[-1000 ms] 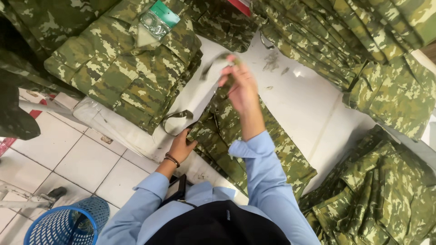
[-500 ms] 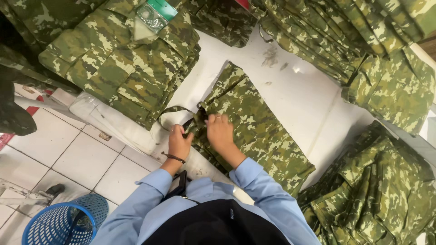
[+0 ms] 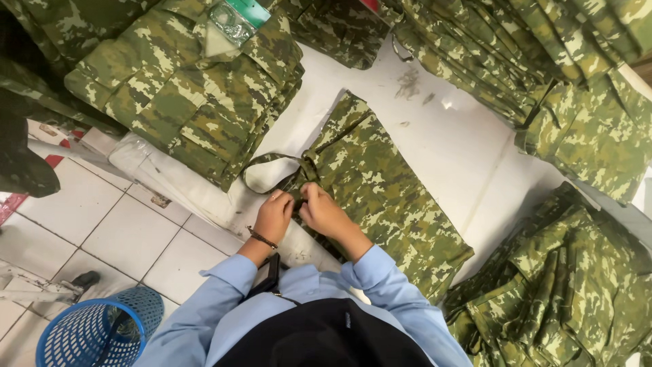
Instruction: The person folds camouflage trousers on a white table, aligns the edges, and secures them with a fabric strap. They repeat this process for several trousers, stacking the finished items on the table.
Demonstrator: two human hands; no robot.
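White table (image 3: pixel 468 146): both hands now grip camouflage trousers' (image 3: pixel 380 183) waistband.

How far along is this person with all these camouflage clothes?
Done, it seems: a folded stack lies at the upper left, topped by a clear packet. In hand: the left hand and right hand pinch the near end of one garment laid flat on the white table, by its loose strap. Left: unfolded heaps at the upper right and lower right.
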